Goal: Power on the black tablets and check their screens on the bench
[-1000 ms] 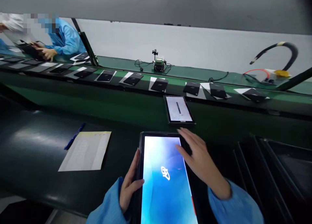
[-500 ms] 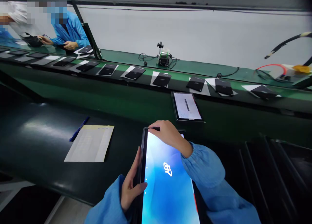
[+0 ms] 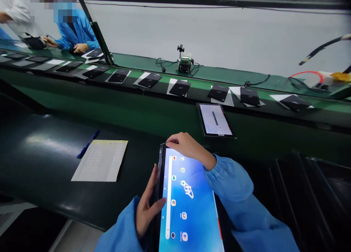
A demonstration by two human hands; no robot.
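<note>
Now the left hand (image 3: 146, 204) clamps the lit tablet (image 3: 189, 204) by its nine-o'clock edge at six o'clock in view, while the right hand (image 3: 186, 147) curls over its twelve-o'clock edge. Icons show; seemingly a boot check, next needing steady support and a light tap.
</note>
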